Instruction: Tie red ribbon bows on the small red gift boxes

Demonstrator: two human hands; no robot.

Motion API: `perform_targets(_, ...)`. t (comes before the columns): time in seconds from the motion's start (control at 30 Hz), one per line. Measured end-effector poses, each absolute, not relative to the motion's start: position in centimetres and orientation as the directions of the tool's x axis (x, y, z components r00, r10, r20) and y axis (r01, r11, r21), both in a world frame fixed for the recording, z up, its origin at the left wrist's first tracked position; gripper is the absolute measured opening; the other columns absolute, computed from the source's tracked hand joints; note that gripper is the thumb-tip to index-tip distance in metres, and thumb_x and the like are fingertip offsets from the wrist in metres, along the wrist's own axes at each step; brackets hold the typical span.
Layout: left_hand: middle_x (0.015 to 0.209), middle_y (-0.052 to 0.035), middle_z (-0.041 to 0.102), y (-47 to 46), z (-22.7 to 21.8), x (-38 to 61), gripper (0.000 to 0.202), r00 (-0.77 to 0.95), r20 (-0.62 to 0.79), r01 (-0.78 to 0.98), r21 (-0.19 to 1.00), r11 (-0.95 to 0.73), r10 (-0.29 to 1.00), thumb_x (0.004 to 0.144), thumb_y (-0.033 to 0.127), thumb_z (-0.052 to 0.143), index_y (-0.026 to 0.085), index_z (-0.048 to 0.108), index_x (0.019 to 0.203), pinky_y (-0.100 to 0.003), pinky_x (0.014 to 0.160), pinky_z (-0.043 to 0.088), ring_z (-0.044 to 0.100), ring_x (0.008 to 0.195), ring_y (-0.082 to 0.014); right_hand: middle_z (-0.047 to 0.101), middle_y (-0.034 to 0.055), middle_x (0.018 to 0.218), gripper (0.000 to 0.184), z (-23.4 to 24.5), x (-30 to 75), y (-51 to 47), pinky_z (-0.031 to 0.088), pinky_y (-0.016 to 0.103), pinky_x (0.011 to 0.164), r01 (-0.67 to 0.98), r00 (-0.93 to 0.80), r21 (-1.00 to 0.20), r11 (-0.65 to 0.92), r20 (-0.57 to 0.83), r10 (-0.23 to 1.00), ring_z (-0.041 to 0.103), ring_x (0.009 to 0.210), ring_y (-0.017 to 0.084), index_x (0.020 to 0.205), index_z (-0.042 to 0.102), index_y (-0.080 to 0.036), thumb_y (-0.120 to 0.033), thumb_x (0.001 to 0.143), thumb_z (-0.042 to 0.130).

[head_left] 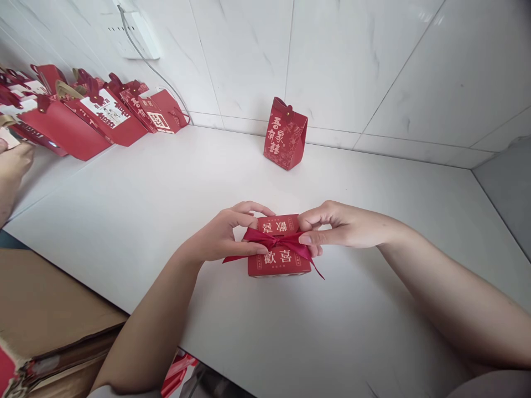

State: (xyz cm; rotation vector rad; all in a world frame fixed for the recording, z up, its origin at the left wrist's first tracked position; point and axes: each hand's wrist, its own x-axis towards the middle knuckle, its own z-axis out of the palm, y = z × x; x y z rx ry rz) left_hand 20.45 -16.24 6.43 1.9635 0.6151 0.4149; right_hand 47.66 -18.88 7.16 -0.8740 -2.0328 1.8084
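Observation:
A small red gift box [279, 260] with gold characters sits on the white counter [332, 320] in the middle of the view. A dark red ribbon [276, 241] is tied in a bow across its top, and loose ends trail off to both sides. My left hand [226, 235] pinches the left loop of the bow, fingers closed. From the other side, my right hand [332, 225] pinches the right loop, thumb and forefinger pressed together. Both hands rest at the box's top edges.
A red flap-top gift bag [285, 134] stands upright by the back wall. Several red gift boxes [89, 113] lie in a row at the far left under a wall socket [136, 33]. Another person's hand [12, 171] shows at the left edge. Cardboard [50, 309] lies below the counter's front edge.

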Motion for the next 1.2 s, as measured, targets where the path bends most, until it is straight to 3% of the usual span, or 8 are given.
perform_targets(0.2, 0.127, -0.0088, 0.055, -16.26, 6.46, 20.15, 0.025, 0.798, 0.018, 0.300, 0.855, -0.424, 0.602, 0.079, 0.035, 0.074, 0.025, 0.074, 0.101, -0.038, 0.100, 0.049, 0.052, 0.121, -0.0276, 0.062, 0.0001, 0.073, 0.036, 7.28, 47.63, -18.97, 0.045, 0.029, 0.067, 0.280, -0.764, -0.959, 0.049, -0.191, 0.616, 0.059, 0.069, 0.015, 0.069, 0.049, -0.019, -0.046, 0.091, 0.058)
perform_targets(0.37, 0.130, -0.0089, 0.054, -16.21, 6.52, 20.11, 0.027, 0.800, -0.008, 0.276, 0.893, -0.356, 0.600, 0.095, 0.035, 0.051, 0.024, 0.073, 0.105, -0.034, 0.096, 0.051, 0.053, 0.121, -0.0257, 0.061, 0.0000, 0.073, 0.035, 7.28, 47.67, -18.94, 0.045, 0.029, 0.067, 0.268, -0.769, -0.962, 0.061, -0.175, 0.615, 0.057, 0.069, 0.014, 0.070, 0.049, -0.019, -0.045, 0.091, 0.057)
perform_targets(0.7, 0.129, -0.0098, 0.057, -16.08, 6.60, 20.12, 0.026, 0.819, 0.032, 0.276, 0.853, -0.443, 0.572, 0.096, 0.030, 0.049, 0.023, 0.073, 0.107, -0.034, 0.096, 0.050, 0.058, 0.113, -0.0230, 0.060, 0.0001, 0.072, 0.034, 7.49, 47.78, -18.99, 0.045, 0.030, 0.068, 0.283, -0.779, -0.956, 0.083, -0.178, 0.601, 0.058, 0.069, 0.015, 0.070, 0.051, -0.019, -0.045, 0.092, 0.056)
perform_targets(0.9, 0.129, -0.0080, 0.057, -16.13, 6.99, 19.98, 0.025, 0.815, 0.011, 0.307, 0.840, -0.448, 0.579, 0.095, 0.031, 0.052, 0.021, 0.075, 0.091, -0.032, 0.094, 0.049, 0.059, 0.110, -0.0220, 0.058, -0.0004, 0.071, 0.034, 7.42, 47.74, -18.95, 0.045, 0.029, 0.066, 0.279, -0.789, -0.957, 0.079, -0.182, 0.586, 0.057, 0.067, 0.014, 0.069, 0.048, -0.019, -0.043, 0.092, 0.056)
perform_targets(0.97, 0.128, -0.0065, 0.058, -16.14, 7.21, 19.91, 0.025, 0.815, 0.017, 0.328, 0.810, -0.485, 0.579, 0.094, 0.031, 0.053, 0.022, 0.074, 0.086, -0.035, 0.101, 0.044, 0.057, 0.111, -0.0219, 0.058, -0.0006, 0.071, 0.034, 7.39, 47.71, -18.99, 0.046, 0.028, 0.064, 0.272, -0.797, -0.960, 0.072, -0.183, 0.575, 0.058, 0.067, 0.014, 0.069, 0.047, -0.019, -0.042, 0.092, 0.056)
perform_targets(1.07, 0.125, -0.0047, 0.061, -16.07, 7.38, 19.86, 0.025, 0.826, 0.044, 0.346, 0.747, -0.567, 0.562, 0.094, 0.030, 0.053, 0.023, 0.074, 0.083, -0.043, 0.118, 0.023, 0.057, 0.110, -0.0208, 0.057, -0.0009, 0.071, 0.033, 7.26, 47.65, -18.99, 0.045, 0.028, 0.063, 0.270, -0.800, -0.960, 0.068, -0.185, 0.570, 0.059, 0.067, 0.014, 0.069, 0.047, -0.019, -0.040, 0.092, 0.057)
perform_targets(1.13, 0.125, -0.0042, 0.062, -16.01, 7.38, 19.86, 0.024, 0.831, 0.062, 0.349, 0.716, -0.605, 0.553, 0.094, 0.029, 0.053, 0.024, 0.074, 0.083, -0.046, 0.121, 0.013, 0.058, 0.110, -0.0209, 0.058, -0.0010, 0.071, 0.033, 7.15, 47.62, -18.95, 0.046, 0.028, 0.063, 0.270, -0.799, -0.961, 0.056, -0.191, 0.570, 0.059, 0.067, 0.014, 0.068, 0.046, -0.019, -0.040, 0.092, 0.058)
perform_targets(1.2, 0.126, -0.0037, 0.062, -16.04, 7.36, 19.86, 0.024, 0.833, 0.078, 0.351, 0.690, -0.632, 0.547, 0.094, 0.029, 0.052, 0.024, 0.074, 0.084, -0.047, 0.121, 0.011, 0.058, 0.111, -0.0212, 0.058, -0.0010, 0.072, 0.033, 7.06, 47.61, -18.88, 0.046, 0.028, 0.063, 0.264, -0.801, -0.964, 0.039, -0.196, 0.565, 0.059, 0.068, 0.014, 0.068, 0.046, -0.019, -0.040, 0.092, 0.058)
